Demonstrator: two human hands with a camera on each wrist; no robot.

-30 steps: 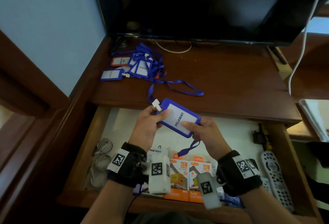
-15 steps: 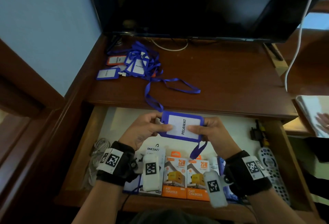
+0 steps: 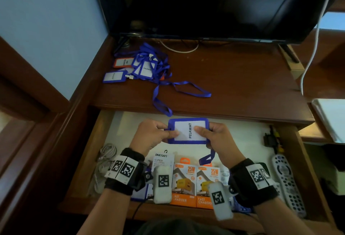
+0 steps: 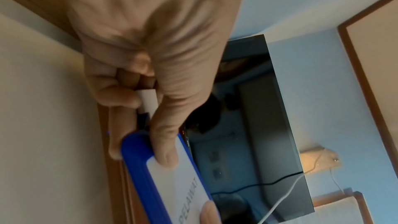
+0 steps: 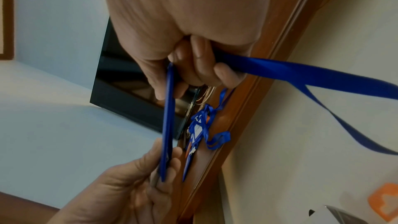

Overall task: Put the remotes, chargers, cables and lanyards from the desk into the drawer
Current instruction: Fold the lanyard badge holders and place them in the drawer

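Both hands hold a blue badge holder (image 3: 188, 131) marked PELAWAT flat above the open drawer (image 3: 104, 132). My left hand (image 3: 155, 134) pinches its left end (image 4: 163, 173), thumb on the card. My right hand (image 3: 214, 135) pinches the right end, and its curled fingers also grip the blue strap (image 5: 280, 71), which hangs below (image 3: 207, 158). A pile of blue lanyards with badges (image 3: 143, 66) lies on the desk (image 3: 233, 85) at the back left, one strap loop (image 3: 186, 89) trailing toward the drawer.
In the drawer lie coiled white cables (image 3: 104, 162) at left, charger boxes (image 3: 194, 184) at the front, a grey remote (image 3: 289, 182) and a black plug (image 3: 270, 139) at right. A dark TV (image 3: 205, 5) stands behind, with a white cord (image 3: 313, 48) hanging at right.
The badge holder has turned from tilted to level and come down from the desk edge toward the drawer, with both hands still holding it.
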